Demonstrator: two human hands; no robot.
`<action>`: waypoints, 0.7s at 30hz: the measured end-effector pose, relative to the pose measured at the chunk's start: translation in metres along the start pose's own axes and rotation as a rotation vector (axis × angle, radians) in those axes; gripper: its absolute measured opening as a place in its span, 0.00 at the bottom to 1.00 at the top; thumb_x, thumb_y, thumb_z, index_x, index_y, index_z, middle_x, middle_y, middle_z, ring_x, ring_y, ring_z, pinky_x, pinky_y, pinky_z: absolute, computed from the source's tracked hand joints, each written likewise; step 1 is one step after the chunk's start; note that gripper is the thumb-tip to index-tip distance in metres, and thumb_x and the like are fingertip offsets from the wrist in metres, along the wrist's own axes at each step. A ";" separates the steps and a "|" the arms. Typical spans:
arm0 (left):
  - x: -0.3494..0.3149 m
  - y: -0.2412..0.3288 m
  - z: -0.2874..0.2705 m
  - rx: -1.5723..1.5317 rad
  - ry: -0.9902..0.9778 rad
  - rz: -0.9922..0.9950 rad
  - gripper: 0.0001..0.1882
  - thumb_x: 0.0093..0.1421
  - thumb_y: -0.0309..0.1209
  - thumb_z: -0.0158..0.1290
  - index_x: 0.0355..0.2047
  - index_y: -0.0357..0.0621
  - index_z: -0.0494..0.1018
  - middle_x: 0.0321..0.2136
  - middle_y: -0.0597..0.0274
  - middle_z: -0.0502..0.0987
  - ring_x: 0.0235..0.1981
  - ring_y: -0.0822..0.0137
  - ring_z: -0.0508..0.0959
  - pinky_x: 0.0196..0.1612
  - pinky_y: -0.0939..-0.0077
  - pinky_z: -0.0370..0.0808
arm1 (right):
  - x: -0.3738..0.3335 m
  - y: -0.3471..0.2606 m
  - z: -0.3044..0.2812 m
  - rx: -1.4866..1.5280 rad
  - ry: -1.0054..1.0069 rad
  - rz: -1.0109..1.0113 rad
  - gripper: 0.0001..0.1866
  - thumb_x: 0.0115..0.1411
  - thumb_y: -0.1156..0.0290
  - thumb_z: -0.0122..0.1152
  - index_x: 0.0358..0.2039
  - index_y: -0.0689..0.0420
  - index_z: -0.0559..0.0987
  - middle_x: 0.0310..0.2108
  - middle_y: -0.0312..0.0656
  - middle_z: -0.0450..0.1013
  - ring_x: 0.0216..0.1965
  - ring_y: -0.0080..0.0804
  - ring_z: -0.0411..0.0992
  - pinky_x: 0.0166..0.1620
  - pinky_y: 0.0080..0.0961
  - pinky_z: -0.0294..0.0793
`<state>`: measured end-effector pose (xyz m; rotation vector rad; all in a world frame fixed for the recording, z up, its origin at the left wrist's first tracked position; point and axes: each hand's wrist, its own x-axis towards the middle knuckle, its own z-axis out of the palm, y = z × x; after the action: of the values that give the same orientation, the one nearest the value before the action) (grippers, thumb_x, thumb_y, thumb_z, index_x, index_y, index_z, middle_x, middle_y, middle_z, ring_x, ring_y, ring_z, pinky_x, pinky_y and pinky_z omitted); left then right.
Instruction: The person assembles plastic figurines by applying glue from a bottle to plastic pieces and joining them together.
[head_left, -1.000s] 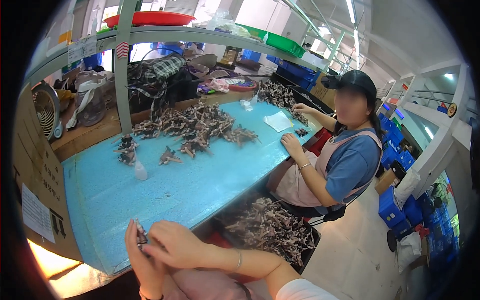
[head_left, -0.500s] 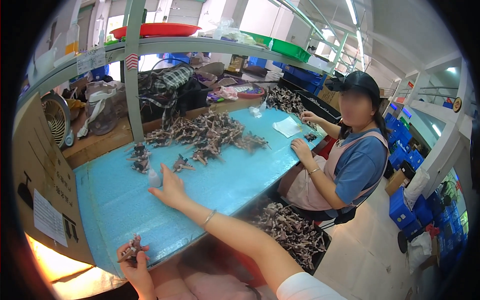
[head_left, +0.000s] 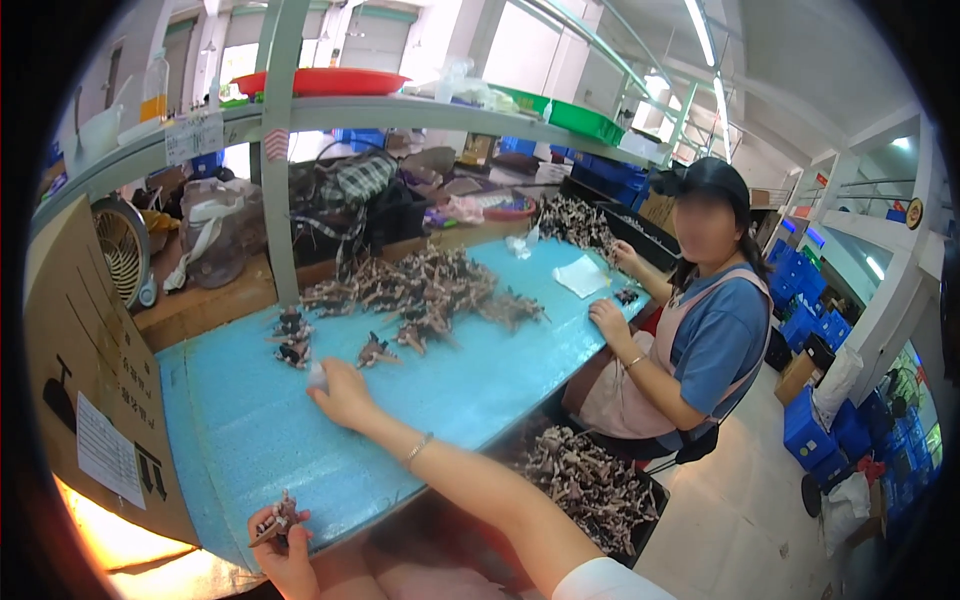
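My left hand (head_left: 287,560) is at the near edge of the blue-covered table (head_left: 230,420), its fingers closed around a small brown-and-pinkish figurine (head_left: 280,518). Farther in, my right hand (head_left: 347,396) grips a small whitish squeeze bottle (head_left: 317,377), which the fingers partly cover. Just beyond that hand lie a single figurine (head_left: 374,351) and a short row of dark-topped figurines (head_left: 292,335). Behind them spreads a large heap of similar figurines (head_left: 420,290).
A co-worker (head_left: 690,330) sits at the table's right side, near a white sheet (head_left: 581,277). A crate of figurines (head_left: 590,485) stands below the near edge. A cardboard box (head_left: 110,390) walls the left end, beside a fan (head_left: 118,240). A shelf post (head_left: 278,170) rises behind.
My right hand, spread beside the standing bottle before, has closed around it. My left hand still holds the figurine. The whole view has shifted slightly.
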<state>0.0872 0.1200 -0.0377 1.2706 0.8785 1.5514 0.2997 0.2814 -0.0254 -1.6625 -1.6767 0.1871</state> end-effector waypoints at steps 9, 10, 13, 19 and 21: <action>-0.004 -0.003 -0.005 0.023 -0.019 -0.037 0.16 0.58 0.23 0.47 0.47 0.39 0.61 0.41 0.52 0.71 0.35 0.68 0.75 0.30 0.83 0.70 | -0.086 -0.037 -0.053 0.494 -0.138 -0.060 0.19 0.53 0.64 0.61 0.40 0.61 0.68 0.29 0.45 0.72 0.30 0.31 0.71 0.34 0.27 0.69; -0.003 -0.001 -0.002 0.018 -0.009 -0.044 0.17 0.58 0.23 0.47 0.47 0.39 0.61 0.41 0.52 0.71 0.35 0.68 0.75 0.30 0.82 0.70 | -0.091 -0.036 -0.057 0.519 -0.170 -0.037 0.19 0.54 0.64 0.61 0.41 0.61 0.67 0.30 0.44 0.72 0.31 0.28 0.71 0.34 0.25 0.69; -0.003 0.001 -0.001 0.014 -0.009 -0.047 0.17 0.58 0.24 0.47 0.48 0.39 0.61 0.41 0.52 0.71 0.34 0.68 0.75 0.30 0.82 0.70 | -0.097 -0.034 -0.055 0.644 -0.173 0.025 0.20 0.55 0.64 0.61 0.42 0.61 0.66 0.30 0.43 0.73 0.32 0.23 0.70 0.34 0.23 0.69; -0.003 -0.004 -0.004 0.013 0.002 -0.040 0.17 0.59 0.24 0.47 0.49 0.39 0.60 0.41 0.51 0.71 0.34 0.68 0.75 0.30 0.82 0.70 | -0.103 -0.036 -0.052 0.773 -0.219 0.077 0.22 0.54 0.66 0.62 0.43 0.63 0.64 0.31 0.41 0.73 0.33 0.21 0.70 0.35 0.20 0.69; -0.004 -0.004 -0.003 0.013 0.005 -0.043 0.17 0.59 0.24 0.46 0.49 0.39 0.59 0.41 0.51 0.71 0.34 0.68 0.75 0.31 0.82 0.70 | -0.107 -0.038 -0.052 0.810 -0.237 0.093 0.22 0.54 0.66 0.62 0.43 0.63 0.64 0.32 0.40 0.73 0.33 0.21 0.70 0.35 0.20 0.69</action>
<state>0.0851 0.1171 -0.0433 1.2497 0.9152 1.5177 0.2865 0.1582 -0.0096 -1.1161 -1.3968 0.9972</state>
